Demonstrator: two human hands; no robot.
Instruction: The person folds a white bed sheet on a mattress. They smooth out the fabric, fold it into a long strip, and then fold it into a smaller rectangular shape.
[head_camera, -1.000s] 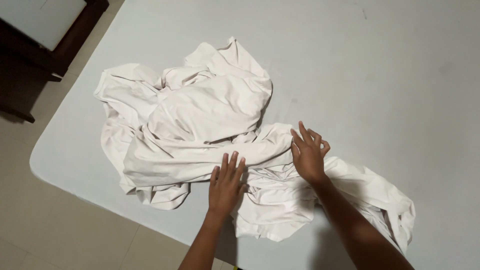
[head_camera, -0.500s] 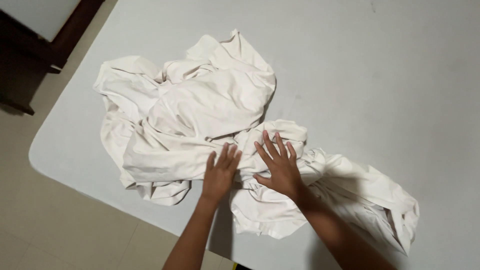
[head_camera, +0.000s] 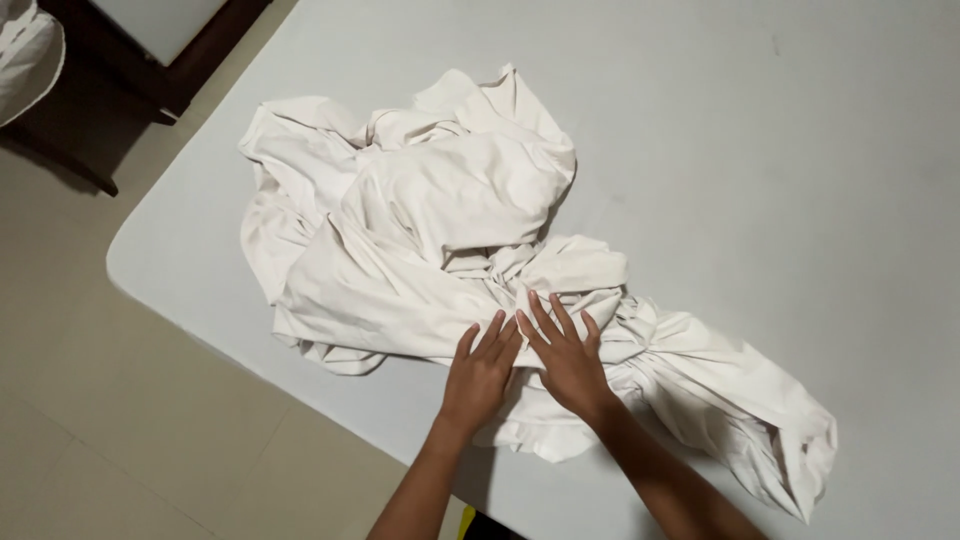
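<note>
A crumpled white cloth lies bunched on a pale grey table, trailing toward the near right. My left hand rests flat on the cloth's near edge, fingers spread and pointing away from me. My right hand lies flat beside it, fingers apart, pressing on a twisted fold near the cloth's middle. The two hands almost touch at the fingertips. Neither hand grips the fabric.
The table's rounded corner is at the left, with beige tiled floor below it. A dark wooden piece of furniture stands at the top left, with a white bundle at the frame's edge.
My right hand has slid left across the cloth until it lies next to my left hand. The left hand has barely moved. The view has shifted slightly.
</note>
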